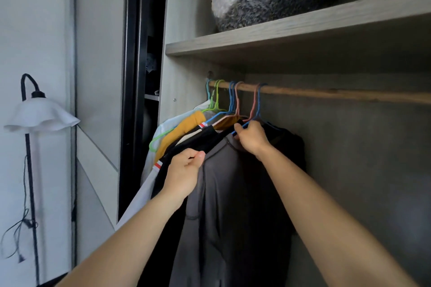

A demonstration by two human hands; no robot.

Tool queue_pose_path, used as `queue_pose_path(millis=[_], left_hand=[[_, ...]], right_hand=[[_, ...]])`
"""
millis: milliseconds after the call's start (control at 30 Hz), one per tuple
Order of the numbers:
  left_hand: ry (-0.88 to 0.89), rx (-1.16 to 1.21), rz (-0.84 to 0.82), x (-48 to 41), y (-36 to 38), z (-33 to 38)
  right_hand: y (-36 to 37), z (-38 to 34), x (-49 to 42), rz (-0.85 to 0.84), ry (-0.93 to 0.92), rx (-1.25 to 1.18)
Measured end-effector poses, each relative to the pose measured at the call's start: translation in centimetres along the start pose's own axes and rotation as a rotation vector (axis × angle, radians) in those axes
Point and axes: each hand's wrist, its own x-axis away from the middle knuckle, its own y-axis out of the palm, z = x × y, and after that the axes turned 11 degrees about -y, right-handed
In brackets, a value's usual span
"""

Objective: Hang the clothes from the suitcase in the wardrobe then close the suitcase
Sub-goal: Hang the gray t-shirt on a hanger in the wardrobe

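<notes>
Left hand (186, 169) pinches grey garment (233, 193) shoulder | right hand (253, 138) grips blue hanger (258, 107)

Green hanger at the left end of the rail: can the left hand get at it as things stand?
Probably yes, once it lets go. The left hand grips the black garment at its shoulder; the green hanger juts out just left of it, nothing in between.

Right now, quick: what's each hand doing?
Left hand: gripping the black garment.
Right hand: gripping the blue hanger carrying the grey garment.
</notes>
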Motion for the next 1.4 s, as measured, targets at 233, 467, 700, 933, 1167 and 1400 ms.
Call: queue_pose_path(millis=[233,467,700,933,1167,1400], left_hand=[[-0.227,0.128,-0.014,1.1,-1.1,-2.8],[-0.138,-0.052,-0.006,4.4,-3.0,-3.8],[0.038,-0.413,0.147,12.0,-10.5,-6.0],[-0.01,-0.786,0.127,24.0,-24.7,-15.6],[-0.235,-0.93,0.062,34.9,-37.0,-23.4],[-0.429,-1.05,-0.021,42.4,-41.5,-28.0]], right_hand=[[1.0,0.1,3.8,-0.034,-0.164,0.361],[2.8,-1.5,9.4,0.002,-0.348,0.388],[6.6,-4.5,19.0,-0.158,-0.321,0.35],[14.9,-8.3,36.0,-0.448,-0.23,0.301],[22.8,-12.6,51.8,-0.695,-0.144,0.211],[27.2,-11.9,63.1,-0.884,-0.112,0.169]])
